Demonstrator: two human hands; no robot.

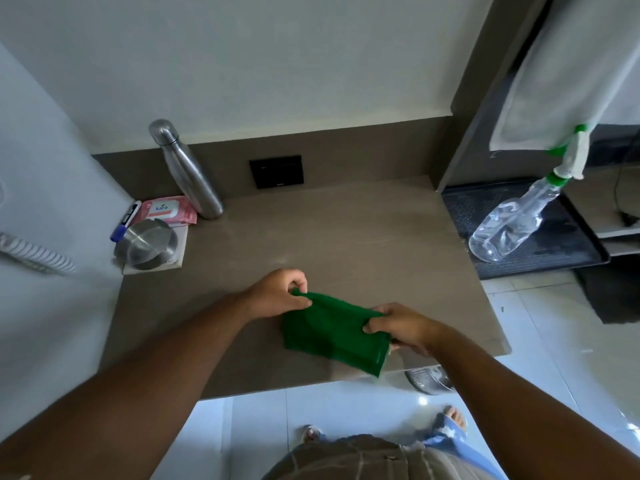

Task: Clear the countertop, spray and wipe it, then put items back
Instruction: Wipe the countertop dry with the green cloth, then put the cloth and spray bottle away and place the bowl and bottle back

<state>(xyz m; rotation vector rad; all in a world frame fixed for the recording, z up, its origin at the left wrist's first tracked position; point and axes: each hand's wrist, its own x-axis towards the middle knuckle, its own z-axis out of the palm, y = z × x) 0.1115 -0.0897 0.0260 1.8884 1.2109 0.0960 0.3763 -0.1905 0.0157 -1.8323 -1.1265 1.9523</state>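
Note:
A folded green cloth (332, 332) lies near the front edge of the brown countertop (346, 237). My left hand (277, 294) pinches the cloth's far left corner. My right hand (401, 327) grips its right edge. At the back left of the counter stand a steel bottle (187, 171), a pink wipes pack (169, 209), a blue marker (124, 221) and a steel bowl (147, 244) resting on a white card. A clear spray bottle (512, 223) with a green and white trigger stands on a black tray to the right.
The black tray (561, 251) sits beside the counter's right end. A black wall socket (277, 171) is set in the backsplash. A grey towel (568, 71) hangs at the top right. White floor tiles and my feet show below the counter's front edge.

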